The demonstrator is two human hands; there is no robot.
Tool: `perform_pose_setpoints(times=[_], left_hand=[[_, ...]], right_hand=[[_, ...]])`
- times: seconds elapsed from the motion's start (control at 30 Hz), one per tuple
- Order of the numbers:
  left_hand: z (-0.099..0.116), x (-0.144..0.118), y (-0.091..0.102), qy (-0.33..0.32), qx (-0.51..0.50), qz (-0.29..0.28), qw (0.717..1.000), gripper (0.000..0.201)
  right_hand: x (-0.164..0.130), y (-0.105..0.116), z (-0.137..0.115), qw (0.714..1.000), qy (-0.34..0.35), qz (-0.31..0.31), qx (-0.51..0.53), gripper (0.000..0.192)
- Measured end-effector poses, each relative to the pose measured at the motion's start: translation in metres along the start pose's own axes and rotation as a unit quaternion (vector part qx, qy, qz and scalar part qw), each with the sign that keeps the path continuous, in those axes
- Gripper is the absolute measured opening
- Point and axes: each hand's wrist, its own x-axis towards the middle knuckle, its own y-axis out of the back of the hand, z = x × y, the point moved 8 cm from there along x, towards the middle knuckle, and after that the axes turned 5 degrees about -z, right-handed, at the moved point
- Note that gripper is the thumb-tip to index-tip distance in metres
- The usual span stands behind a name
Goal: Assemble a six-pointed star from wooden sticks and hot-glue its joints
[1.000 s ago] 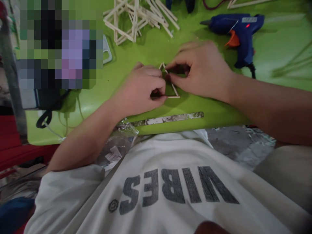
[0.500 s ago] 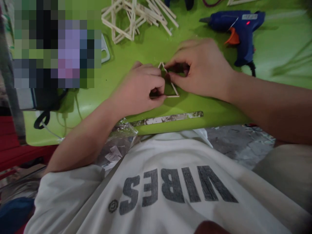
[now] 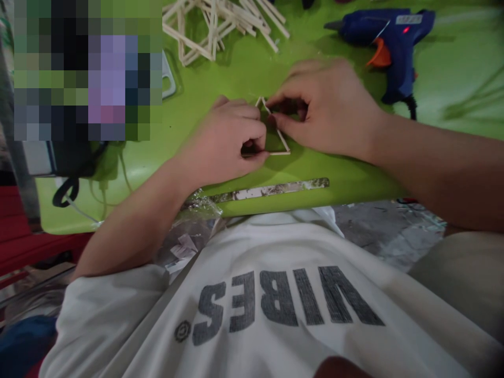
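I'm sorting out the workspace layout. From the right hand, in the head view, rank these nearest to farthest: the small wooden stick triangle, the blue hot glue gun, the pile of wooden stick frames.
1. Small wooden stick triangle: pinched at the right hand, just left of it.
2. Blue hot glue gun: beyond the hand, toward the right.
3. Pile of wooden stick frames: far side, toward the left.

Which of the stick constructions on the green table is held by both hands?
The small stick triangle near the table edge: left hand and right hand pinch it. The larger stick frame lies untouched farther back.
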Motion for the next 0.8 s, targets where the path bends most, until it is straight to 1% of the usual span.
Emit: perform_pose_setpoints(times=[0.1,0.2,0.3,0.4,0.47,0.53,0.6,0.7,0.77,0.8], left_hand=[[-0.001,0.000,0.000,0.010,0.001,-0.003,1.000,0.032],[-0.001,0.000,0.000,0.013,-0.020,0.000,1.000,0.034],[-0.001,0.000,0.001,0.011,-0.025,0.007,1.000,0.035],[-0.003,-0.002,0.001,0.014,-0.008,0.013,1.000,0.032],[-0.004,-0.004,0.000,0.006,-0.001,0.018,1.000,0.028],[-0.003,-0.006,0.001,-0.019,-0.006,0.037,0.999,0.025],[-0.002,-0.011,0.009,-0.050,-0.020,0.092,0.994,0.019],[-0.007,-0.019,0.029,-0.078,-0.030,0.202,0.976,0.009],[-0.010,-0.030,0.048,-0.122,-0.033,0.286,0.950,0.011],[-0.013,-0.039,0.059,-0.151,-0.045,0.335,0.929,0.014]], right_hand=[[0.001,-0.002,0.002,1.000,-0.008,0.001,-0.005,0.026],[0.002,-0.004,0.004,1.000,-0.022,-0.003,-0.013,0.027],[0.002,-0.004,0.003,1.000,-0.014,0.000,-0.005,0.031],[0.000,-0.003,0.003,1.000,-0.005,0.013,0.005,0.034],[-0.001,-0.001,0.004,1.000,-0.004,0.027,0.012,0.033],[-0.002,0.000,0.005,0.999,-0.005,0.027,0.024,0.033],[-0.004,0.003,0.004,0.999,-0.003,0.033,0.037,0.034],[-0.008,0.011,0.001,0.997,0.008,0.057,0.055,0.031],[-0.009,0.015,0.002,0.997,0.007,0.059,0.058,0.029],[-0.010,0.016,0.003,0.997,0.006,0.058,0.055,0.029]])
